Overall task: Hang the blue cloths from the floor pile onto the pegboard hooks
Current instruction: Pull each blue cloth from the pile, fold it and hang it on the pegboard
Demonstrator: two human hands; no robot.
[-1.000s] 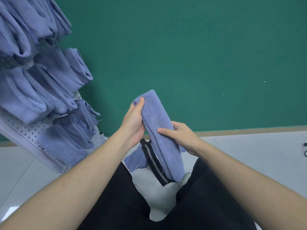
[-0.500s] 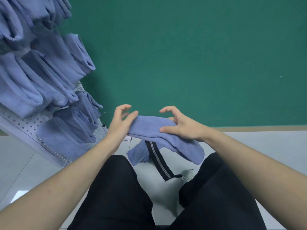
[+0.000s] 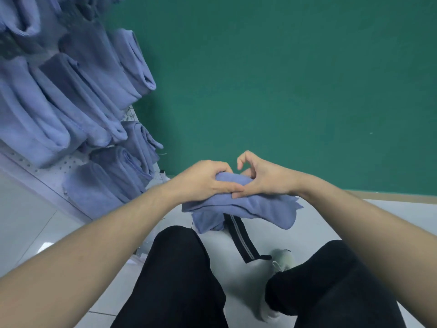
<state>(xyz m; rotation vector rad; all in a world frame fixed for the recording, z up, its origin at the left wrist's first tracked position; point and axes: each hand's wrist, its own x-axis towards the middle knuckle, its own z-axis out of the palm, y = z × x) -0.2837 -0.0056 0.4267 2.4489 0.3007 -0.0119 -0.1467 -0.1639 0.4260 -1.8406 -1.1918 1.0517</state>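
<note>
Hanging in rows at the far left, folded blue cloths (image 3: 71, 95) drape from a white pegboard (image 3: 47, 171) that leans across the corner, its hooks hidden under the fabric. Lower cloths (image 3: 108, 181) on the same board reach nearly to the pale tiled floor (image 3: 28, 228). Behind everything stands a green wall (image 3: 283, 79), met at its foot by a tan baseboard (image 3: 390, 196).

Toward the middle, the left hand (image 3: 203, 181) curls over the near end of a folded blue cloth (image 3: 255, 209), fingers wrapped around the top fold and thumb pressed along the front edge. Just beside it, the right hand (image 3: 264, 178) pinches the same cloth from the other side; its thumb tip touches the left thumb, while the index finger arches up clear of the fabric. The held cloth lies roughly level in the air between both hands, its loose end sagging down to the right.

Below it, another blue cloth (image 3: 208, 223) rests on the floor, partly covered by a black strap with pale stripes (image 3: 241, 240). Black trousers (image 3: 179, 280) fill the bottom, and a white shoe (image 3: 281, 259) shows between the knees.
</note>
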